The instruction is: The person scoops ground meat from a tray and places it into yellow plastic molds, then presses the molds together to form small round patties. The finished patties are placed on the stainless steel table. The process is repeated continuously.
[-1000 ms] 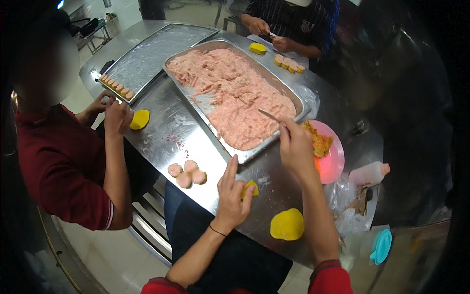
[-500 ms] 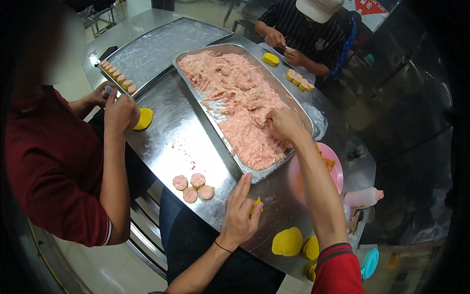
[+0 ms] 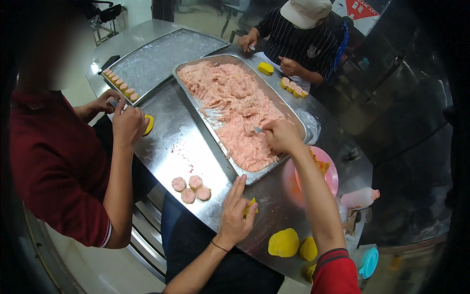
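Scooping stage: right hand [image 3: 280,134] pinches a small spatula [image 3: 258,130] in the minced meat [image 3: 235,108]; left hand [image 3: 235,215] cups a yellow wrapper [image 3: 250,207], likely filled next.

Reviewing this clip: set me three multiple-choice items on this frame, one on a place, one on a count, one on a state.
1. Where is the right hand?
A. on the pink plate
B. over the near end of the tray of pink minced filling
C. on the yellow wrappers

2. How many filled pieces lie by the table's near edge, left of the left hand?
A. two
B. four
C. seven

3. What does the left hand hold?
A. a yellow wrapper, cupped
B. nothing, lying flat
C. a bottle

Answers: 1 B, it holds a small tool in the filling inside the tray. 2 B, four round pink pieces sit clustered. 3 A, the yellow wrapper shows between its fingers.
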Tool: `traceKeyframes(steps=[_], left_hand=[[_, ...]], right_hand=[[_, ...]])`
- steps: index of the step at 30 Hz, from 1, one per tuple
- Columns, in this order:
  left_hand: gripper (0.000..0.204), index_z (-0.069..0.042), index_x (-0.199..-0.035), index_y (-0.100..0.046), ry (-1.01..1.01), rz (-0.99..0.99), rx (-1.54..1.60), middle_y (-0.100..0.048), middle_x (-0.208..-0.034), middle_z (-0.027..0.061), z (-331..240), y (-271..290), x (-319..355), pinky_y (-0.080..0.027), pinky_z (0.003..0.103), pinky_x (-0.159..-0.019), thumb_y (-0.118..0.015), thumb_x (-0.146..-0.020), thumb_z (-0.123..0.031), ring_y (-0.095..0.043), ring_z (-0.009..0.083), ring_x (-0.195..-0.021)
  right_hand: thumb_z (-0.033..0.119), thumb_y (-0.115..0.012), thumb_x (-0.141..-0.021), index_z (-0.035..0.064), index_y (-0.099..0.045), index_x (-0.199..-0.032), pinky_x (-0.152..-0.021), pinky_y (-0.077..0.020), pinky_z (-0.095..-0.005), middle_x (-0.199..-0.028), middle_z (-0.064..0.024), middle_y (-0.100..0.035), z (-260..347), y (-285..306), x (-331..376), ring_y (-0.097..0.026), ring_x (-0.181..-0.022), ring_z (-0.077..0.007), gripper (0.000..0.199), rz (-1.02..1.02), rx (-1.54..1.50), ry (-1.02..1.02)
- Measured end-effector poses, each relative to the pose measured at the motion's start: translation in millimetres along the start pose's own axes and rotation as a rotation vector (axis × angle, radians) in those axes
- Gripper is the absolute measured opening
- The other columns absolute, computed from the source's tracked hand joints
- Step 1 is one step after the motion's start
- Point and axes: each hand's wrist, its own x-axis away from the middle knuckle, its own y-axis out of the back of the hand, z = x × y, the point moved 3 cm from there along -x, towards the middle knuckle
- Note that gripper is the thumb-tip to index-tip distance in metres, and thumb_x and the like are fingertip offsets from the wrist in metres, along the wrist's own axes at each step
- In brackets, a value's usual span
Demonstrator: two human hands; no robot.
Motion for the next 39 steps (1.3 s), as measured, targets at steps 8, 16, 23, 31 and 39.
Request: traceKeyframes(steps=[8, 16, 23, 31, 39], left_hand=[[0.014, 0.005, -0.090, -0.062, -0.003, -0.004, -0.002, -0.039, -0.167, 0.0313, 0, 0, 0, -0.035, 0.052, -0.123, -0.073, -0.094, -0.003, -0.039, 0.0503, -0.154], [0.015, 0.003, -0.090, -0.063, 0.020, 0.003, 0.001, -0.039, -0.167, 0.0293, 0, -1, 0, -0.033, 0.051, -0.126, -0.072, -0.097, -0.006, -0.036, 0.0475, -0.156], [0.012, 0.005, -0.090, -0.064, 0.000, -0.019, 0.011, -0.042, -0.165, 0.0312, 0, -1, -1, -0.037, 0.052, -0.123, -0.073, -0.093, -0.002, -0.041, 0.0500, -0.153], [0.011, 0.005, -0.091, -0.065, 0.005, -0.028, -0.002, -0.043, -0.164, 0.0307, 0, -1, -1, -0.038, 0.050, -0.122, -0.074, -0.092, -0.002, -0.042, 0.0482, -0.152], [0.011, 0.007, -0.091, -0.067, -0.020, -0.035, -0.006, -0.045, -0.163, 0.0310, -1, 1, -2, -0.038, 0.050, -0.122, -0.075, -0.090, 0.000, -0.042, 0.0480, -0.153]], right_hand=[[0.019, -0.063, -0.087, 0.0109, -0.084, -0.098, -0.086, -0.0590, -0.0499, -0.094, -0.0206, -0.077, -4, 0, 3, -0.075, -0.091, -0.0421, 0.025, 0.069, -0.187, 0.013], [0.016, -0.063, -0.089, 0.0088, -0.084, -0.097, -0.087, -0.0605, -0.0466, -0.097, -0.0206, -0.079, -7, 26, 13, -0.077, -0.095, -0.0370, 0.024, 0.036, 0.098, -0.057], [0.017, -0.065, -0.087, 0.0109, -0.083, -0.097, -0.089, -0.0615, -0.0518, -0.107, -0.0214, -0.078, -8, 23, -3, -0.077, -0.099, -0.0407, 0.021, 0.028, 0.372, -0.243], [0.022, -0.068, -0.086, 0.0111, -0.082, -0.086, -0.083, -0.0605, -0.0505, -0.089, -0.0181, -0.077, -7, 2, -6, -0.075, -0.089, -0.0404, 0.018, 0.151, 0.175, -0.045], [0.023, -0.075, -0.085, 0.0087, -0.085, -0.101, -0.074, -0.0594, -0.0443, -0.091, -0.0162, -0.080, 4, 28, 14, -0.077, -0.078, -0.0321, 0.024, 0.015, -0.221, 0.069]])
